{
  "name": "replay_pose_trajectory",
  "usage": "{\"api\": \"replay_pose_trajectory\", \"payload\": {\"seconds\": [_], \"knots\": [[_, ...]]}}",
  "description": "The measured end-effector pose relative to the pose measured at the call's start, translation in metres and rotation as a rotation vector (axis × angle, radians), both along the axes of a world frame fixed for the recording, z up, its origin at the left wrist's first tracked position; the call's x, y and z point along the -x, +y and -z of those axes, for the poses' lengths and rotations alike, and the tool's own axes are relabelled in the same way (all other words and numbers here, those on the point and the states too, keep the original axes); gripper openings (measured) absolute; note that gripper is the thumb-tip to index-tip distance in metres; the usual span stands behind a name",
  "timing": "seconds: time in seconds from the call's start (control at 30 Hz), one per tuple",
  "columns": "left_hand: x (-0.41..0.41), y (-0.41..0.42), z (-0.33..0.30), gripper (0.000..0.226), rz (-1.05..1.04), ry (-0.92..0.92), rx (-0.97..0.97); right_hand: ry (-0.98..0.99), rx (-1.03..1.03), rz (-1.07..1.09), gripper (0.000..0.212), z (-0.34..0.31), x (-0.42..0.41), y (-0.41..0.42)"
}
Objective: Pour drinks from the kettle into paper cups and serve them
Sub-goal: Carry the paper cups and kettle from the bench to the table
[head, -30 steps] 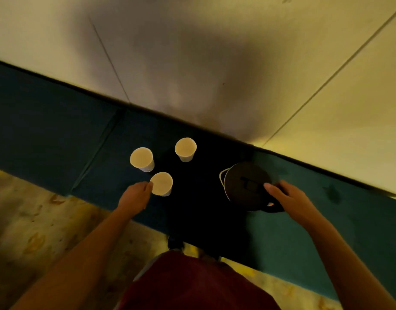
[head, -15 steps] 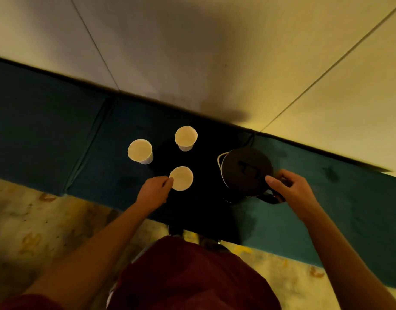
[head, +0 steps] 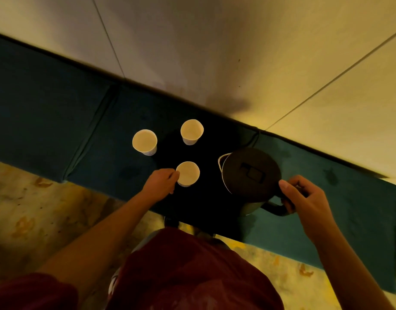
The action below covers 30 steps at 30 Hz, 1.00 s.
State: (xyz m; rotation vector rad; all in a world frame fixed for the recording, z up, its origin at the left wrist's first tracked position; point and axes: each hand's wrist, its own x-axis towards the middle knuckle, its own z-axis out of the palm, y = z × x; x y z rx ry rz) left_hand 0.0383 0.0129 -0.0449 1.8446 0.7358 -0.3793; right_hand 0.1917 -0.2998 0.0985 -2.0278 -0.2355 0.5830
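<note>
Three white paper cups stand upright on a dark teal padded bench (head: 340, 198). The nearest cup (head: 188, 173) is gripped at its left side by my left hand (head: 161, 183). A second cup (head: 144, 141) stands further left and a third cup (head: 192, 130) sits behind. To the right is a dark kettle (head: 250, 173) with a round black lid, its spout pointing left towards the cups. My right hand (head: 304, 200) is wrapped around the kettle's handle at its near right side. What is inside the cups cannot be made out in the dim light.
A pale wall (head: 215, 52) with thin seams rises right behind the bench. A cord (head: 254, 139) runs from the kettle back to the wall. The bench's right end (head: 393, 220) is close to my right arm. Mottled yellow floor (head: 36, 220) lies below.
My left hand has slid the nearest cup to the right, closer to the kettle. My right hand has closed around the kettle's handle, and the kettle now looks slightly lifted and tilted.
</note>
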Motion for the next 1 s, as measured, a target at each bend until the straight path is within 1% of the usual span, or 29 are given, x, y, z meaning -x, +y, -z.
{"api": "replay_pose_trajectory", "payload": {"seconds": [0.17, 0.33, 0.47, 0.7, 0.77, 0.83, 0.87, 0.93, 1.0], "knots": [[0.003, -0.01, 0.006, 0.035, 0.066, 0.018, -0.02, 0.032, 0.004, -0.016, 0.034, -0.012, 0.025, 0.003], [0.002, -0.013, 0.008, 0.039, 0.056, 0.004, -0.068, 0.027, 0.056, -0.04, 0.026, -0.012, 0.042, 0.011], [0.007, -0.017, 0.009, 0.039, 0.056, 0.008, -0.074, 0.022, 0.109, -0.067, 0.028, -0.012, 0.047, 0.015], [0.014, -0.018, 0.015, 0.039, 0.048, 0.007, -0.127, 0.025, 0.108, -0.07, 0.027, -0.015, 0.052, 0.015], [0.015, -0.015, 0.012, 0.03, 0.058, -0.014, -0.216, 0.02, 0.098, -0.069, 0.028, -0.015, 0.052, 0.017], [0.015, -0.015, 0.007, 0.023, 0.074, -0.07, -0.381, 0.021, 0.088, -0.059, 0.028, -0.016, 0.052, 0.018], [0.017, -0.015, 0.005, 0.023, 0.095, -0.105, -0.463, 0.026, 0.08, -0.056, 0.027, -0.015, 0.054, 0.02], [0.015, -0.018, 0.001, 0.024, 0.171, -0.149, -0.566, 0.034, 0.072, -0.047, 0.027, -0.014, 0.056, 0.021], [0.006, -0.016, -0.001, 0.029, 0.225, -0.14, -0.591, 0.037, 0.068, -0.039, 0.027, -0.014, 0.057, 0.022]]}}
